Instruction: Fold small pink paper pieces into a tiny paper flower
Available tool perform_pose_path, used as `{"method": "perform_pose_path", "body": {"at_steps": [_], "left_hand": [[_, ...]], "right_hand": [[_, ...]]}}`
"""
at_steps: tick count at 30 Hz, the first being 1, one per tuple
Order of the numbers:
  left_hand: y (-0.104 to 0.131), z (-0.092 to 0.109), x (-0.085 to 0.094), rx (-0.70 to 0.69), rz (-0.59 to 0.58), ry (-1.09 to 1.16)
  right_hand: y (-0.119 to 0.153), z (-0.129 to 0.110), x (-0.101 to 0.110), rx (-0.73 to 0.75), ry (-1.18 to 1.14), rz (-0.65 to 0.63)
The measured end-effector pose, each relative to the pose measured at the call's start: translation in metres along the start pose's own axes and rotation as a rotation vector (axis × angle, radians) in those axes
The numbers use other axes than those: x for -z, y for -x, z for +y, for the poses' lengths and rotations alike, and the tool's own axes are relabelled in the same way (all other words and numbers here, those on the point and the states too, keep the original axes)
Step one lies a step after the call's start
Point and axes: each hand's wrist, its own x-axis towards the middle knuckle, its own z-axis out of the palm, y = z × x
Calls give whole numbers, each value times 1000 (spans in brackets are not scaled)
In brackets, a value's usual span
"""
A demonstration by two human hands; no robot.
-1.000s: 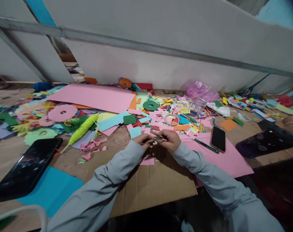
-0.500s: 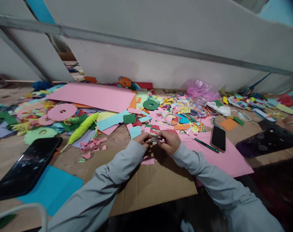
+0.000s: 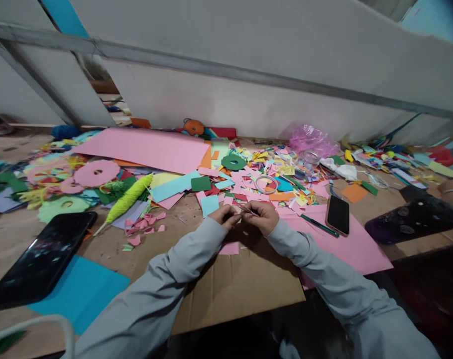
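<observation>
Two hands meet above the cardboard sheet (image 3: 234, 279): the left hand (image 3: 223, 216) and right hand (image 3: 262, 217) each pinch, fingertips together, one end of a thin small strip (image 3: 244, 209) held between them. A pink paper scrap (image 3: 228, 248) lies just below; a phone (image 3: 338, 214) rests to the right.

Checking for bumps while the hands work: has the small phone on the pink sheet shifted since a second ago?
No. The small phone lies in the same spot on the pink sheet, beside the green pen.

Three phones lie out: one (image 3: 39, 259) at left, one (image 3: 338, 214) centre-right, one (image 3: 413, 219) far right.
</observation>
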Motion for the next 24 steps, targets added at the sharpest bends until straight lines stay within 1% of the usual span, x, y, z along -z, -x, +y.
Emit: {"method": "perform_pose_path", "body": {"at_steps": [3,5,9,12,14,15,16,19,20,24], "left_hand": [[0,3,2,-49,22,-21],[-1,6,4,-55,32,-7],[-1,12,11,-2,9,53],[0,14,14,80,51,125],[1,15,17,120,96,150],[2,15,19,110,122,139],[2,16,22,80,156,114],[0,22,32,-67,276,16],[-1,24,35,-91,312,12],[0,34,51,-91,459,84]], "right_hand": [[-1,1,0,7,-48,-24],[-2,3,-1,-6,-99,-35],[-4,9,-2,-67,-175,12],[-7,14,-4,-126,-230,69],[-8,16,-5,-154,-261,87],[-8,17,-6,-160,-269,90],[-9,18,-7,-163,-270,89],[-8,20,-7,-160,-239,82],[-8,21,-7,-156,-223,77],[-6,26,-5,-139,-169,24]]}}
